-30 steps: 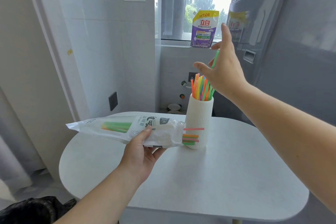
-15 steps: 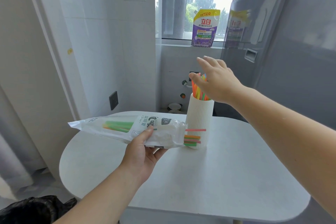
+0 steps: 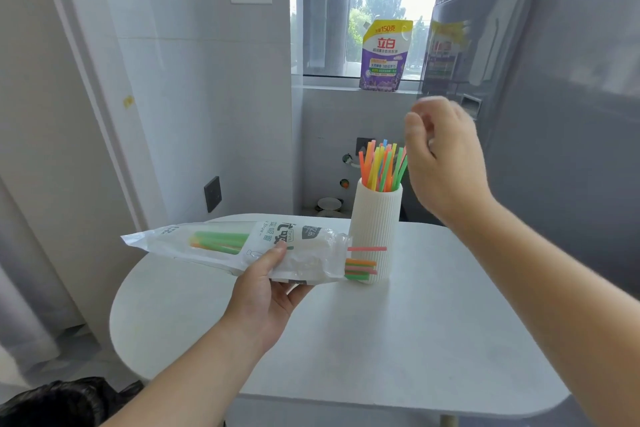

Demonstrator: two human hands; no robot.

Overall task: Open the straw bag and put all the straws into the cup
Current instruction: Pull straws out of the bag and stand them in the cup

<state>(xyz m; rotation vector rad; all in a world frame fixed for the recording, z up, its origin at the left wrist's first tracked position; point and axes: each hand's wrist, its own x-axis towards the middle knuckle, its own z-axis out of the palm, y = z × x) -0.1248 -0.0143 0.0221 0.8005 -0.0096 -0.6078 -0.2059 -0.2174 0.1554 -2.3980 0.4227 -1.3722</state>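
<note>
A white ribbed cup [image 3: 375,222] stands on the white table [image 3: 398,340] with several coloured straws [image 3: 381,166] upright in it. My left hand [image 3: 266,291] holds the plastic straw bag [image 3: 221,246] level, just left of the cup. Green and orange straws show inside the bag, and a few straw ends [image 3: 362,265] stick out of its open right end in front of the cup. My right hand [image 3: 443,163] hovers just right of the straws in the cup, fingers loosely curled and apart, holding nothing.
A purple and yellow detergent pouch [image 3: 384,55] stands on the window sill behind. A grey appliance [image 3: 519,80] fills the right side. A black bag [image 3: 69,402] lies on the floor at the lower left. A dark wall socket [image 3: 212,193] sits left of the table.
My right hand dropped a green straw into the cup, pressed down over the straws, then drew back to the right with nothing in it. The left hand and bag stayed still.
</note>
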